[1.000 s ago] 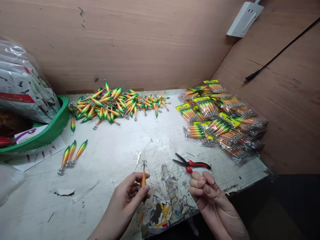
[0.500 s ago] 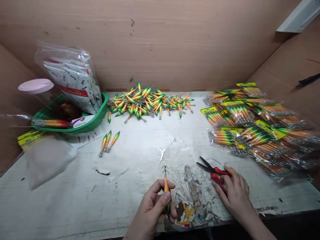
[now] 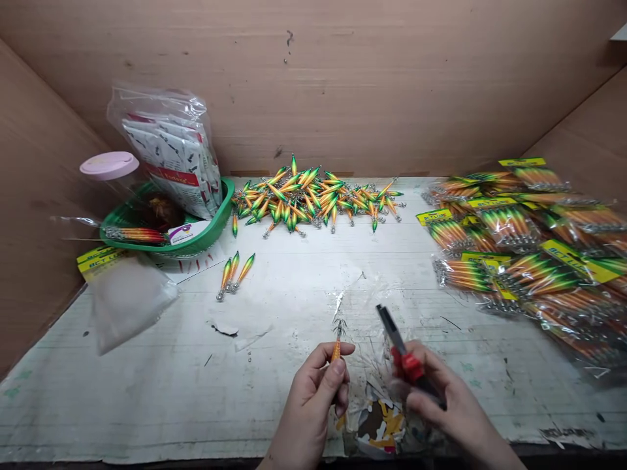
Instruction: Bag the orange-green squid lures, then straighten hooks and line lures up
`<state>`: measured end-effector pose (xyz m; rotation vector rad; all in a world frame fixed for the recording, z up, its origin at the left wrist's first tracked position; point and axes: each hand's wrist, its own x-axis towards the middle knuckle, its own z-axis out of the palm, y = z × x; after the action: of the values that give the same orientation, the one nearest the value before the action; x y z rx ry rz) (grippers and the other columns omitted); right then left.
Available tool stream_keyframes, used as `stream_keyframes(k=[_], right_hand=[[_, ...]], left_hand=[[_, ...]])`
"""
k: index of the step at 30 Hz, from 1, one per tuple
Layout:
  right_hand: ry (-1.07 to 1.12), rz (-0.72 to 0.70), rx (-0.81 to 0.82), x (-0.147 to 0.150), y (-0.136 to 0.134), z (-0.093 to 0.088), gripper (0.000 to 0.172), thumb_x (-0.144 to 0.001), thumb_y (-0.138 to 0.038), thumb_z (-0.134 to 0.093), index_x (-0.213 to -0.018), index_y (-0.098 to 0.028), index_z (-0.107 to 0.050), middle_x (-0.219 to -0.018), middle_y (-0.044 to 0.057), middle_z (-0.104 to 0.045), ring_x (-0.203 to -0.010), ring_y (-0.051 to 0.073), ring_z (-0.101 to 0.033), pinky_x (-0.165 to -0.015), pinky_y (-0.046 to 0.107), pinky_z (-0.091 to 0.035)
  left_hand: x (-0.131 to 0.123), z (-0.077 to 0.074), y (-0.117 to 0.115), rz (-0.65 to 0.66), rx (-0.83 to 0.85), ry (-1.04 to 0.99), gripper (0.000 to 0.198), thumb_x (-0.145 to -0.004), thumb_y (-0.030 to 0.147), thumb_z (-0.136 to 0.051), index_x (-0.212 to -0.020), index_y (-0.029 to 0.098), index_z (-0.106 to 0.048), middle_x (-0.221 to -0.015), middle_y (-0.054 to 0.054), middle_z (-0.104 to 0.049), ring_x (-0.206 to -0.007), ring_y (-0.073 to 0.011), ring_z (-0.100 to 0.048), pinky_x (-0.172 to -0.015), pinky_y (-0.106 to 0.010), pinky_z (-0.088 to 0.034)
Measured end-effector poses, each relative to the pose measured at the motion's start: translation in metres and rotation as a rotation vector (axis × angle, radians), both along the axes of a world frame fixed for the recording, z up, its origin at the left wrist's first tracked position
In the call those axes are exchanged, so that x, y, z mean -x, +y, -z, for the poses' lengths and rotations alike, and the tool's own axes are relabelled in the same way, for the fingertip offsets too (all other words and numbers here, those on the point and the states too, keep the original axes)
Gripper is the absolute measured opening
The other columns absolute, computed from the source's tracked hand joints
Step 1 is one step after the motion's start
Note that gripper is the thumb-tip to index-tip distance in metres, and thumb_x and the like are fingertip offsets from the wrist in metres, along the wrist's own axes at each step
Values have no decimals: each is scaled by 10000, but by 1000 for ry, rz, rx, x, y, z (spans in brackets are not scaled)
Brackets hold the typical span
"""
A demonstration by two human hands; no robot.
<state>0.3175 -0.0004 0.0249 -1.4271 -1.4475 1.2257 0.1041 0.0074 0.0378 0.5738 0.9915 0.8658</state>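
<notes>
My left hand (image 3: pixel 318 391) is closed on an orange squid jig (image 3: pixel 336 352), its crown of metal hooks pointing up and away from me. Most of the jig's body is hidden by my fingers. To the right of it, my right hand (image 3: pixel 435 391) grips red-handled scissors (image 3: pixel 404 359), their dark blades pointing up and left, close together and a little blurred. The blades are apart from the jig. Three green-and-orange jigs (image 3: pixel 235 274) lie side by side on the worktop, left of centre. A large heap of the same jigs (image 3: pixel 313 199) lies against the back wall.
Bagged jigs (image 3: pixel 539 274) with yellow labels are piled at the right. A green basket (image 3: pixel 215 228) at the left holds a bag of sachets (image 3: pixel 171 163) and a pink-lidded container (image 3: pixel 108 166). A clear bag (image 3: pixel 130 307) lies before it. Torn paper patches (image 3: pixel 382 424) mark the front of the worktop (image 3: pixel 147 405).
My right hand has lifted the scissors off the worktop and brought them left, their blades now closer together. My left hand still holds the jig. The whole view has shifted slightly.
</notes>
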Motion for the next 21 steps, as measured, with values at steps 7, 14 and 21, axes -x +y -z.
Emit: stream_keyframes(k=[7,14,21], right_hand=[[-133,-323,-39,30,-4,-33,148,-873,-273,-521,-770,-194,-591,-837,64,-613,-770,189,-603,-684,266,-506],[-371,-390,-196,20,6,-45,124,-862,-225,-516,-763,-192,-582,-699,32,-592,-638,157,-584,-584,230,-486],[-450,-463,-284,19,14,-58,136,-869,-175,-485,-741,-191,-525,-701,20,-580,-623,129,-573,-550,205,-457]], left_hand=[[3,-8,-1,21,-51,105,445,-858,539,-528,-1082,155,-521,-518,88,-358,-455,-62,-290,-444,-186,-252],[8,-10,-3,-12,-424,497,265,-924,349,-480,-1084,184,-611,-875,-51,-564,-783,-146,-533,-704,-256,-445],[11,-11,-3,-4,-623,688,248,-930,219,-454,-1125,207,-607,-864,-37,-564,-798,-145,-562,-706,-238,-459]])
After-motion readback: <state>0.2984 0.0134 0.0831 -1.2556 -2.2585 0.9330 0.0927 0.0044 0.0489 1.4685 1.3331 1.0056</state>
